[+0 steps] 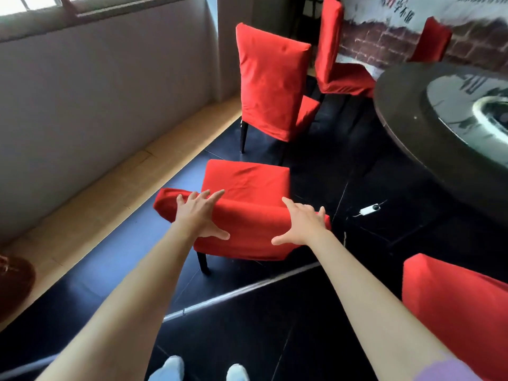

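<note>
1. We count five red covered chairs. The one in hand, a red fabric-covered chair with dark legs [247,182], stands on the black tiled floor [275,339] right in front of us, with its backrest towards us.
2. Two bare hands rest on that backrest. The left hand [199,215] lies over the left part of the top edge, fingers spread and straight, thumb on the near face.
3. The right hand [301,225] lies the same way near the right corner. Neither hand is clenched round the cloth.
4. The other four: an upright chair [270,86] just beyond, a farther chair [328,42], a wall-side chair [431,41], and a near chair [450,306] at our right.
5. One round dark table [398,105] stands on the right and carries one glass turntable [453,105].
6. One small white corded box [369,209] lies on the floor to the right of the held chair, apart from it.
7. Two pale shoes [170,367] show at the bottom edge.
</note>
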Demonstrator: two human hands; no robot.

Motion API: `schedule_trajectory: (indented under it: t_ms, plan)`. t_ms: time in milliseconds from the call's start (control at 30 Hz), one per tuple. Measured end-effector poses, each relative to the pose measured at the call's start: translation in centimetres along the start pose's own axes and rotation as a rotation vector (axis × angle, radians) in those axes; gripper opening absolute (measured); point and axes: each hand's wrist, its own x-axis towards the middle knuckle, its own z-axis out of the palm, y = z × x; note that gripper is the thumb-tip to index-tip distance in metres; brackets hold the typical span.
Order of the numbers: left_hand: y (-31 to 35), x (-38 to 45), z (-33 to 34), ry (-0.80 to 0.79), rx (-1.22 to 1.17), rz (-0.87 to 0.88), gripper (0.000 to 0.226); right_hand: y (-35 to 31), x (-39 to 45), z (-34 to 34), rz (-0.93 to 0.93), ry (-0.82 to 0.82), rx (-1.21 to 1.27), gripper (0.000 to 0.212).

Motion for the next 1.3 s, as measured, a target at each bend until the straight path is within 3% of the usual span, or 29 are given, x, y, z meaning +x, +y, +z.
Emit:
schedule_trajectory:
  t_ms: [300,667,867,1300]
  plan:
    - [-1.0,3.7,2.1,-0.137,0.064,0.127,0.126,-0.3,1.8,2.5,0.1,-0.08,-0.022,0.123]
    - [-1.2,5.7,2.5,-0.086,0.142,0.16,0.118,0.3,4.1,2.2,0.053,-0.046,-0.055,0.102]
    - [-1.5,5.6,2.4,-0.074,0.163,0.18,0.117,0.0,3.3,2.5,0.073,-0.043,-0.04,0.1]
    - [-3.3,1.2,4.5,-0.097,0.156,0.348,0.11,-3.7,-3.2,4.4,0.254,-0.044,-0.001,0.094]
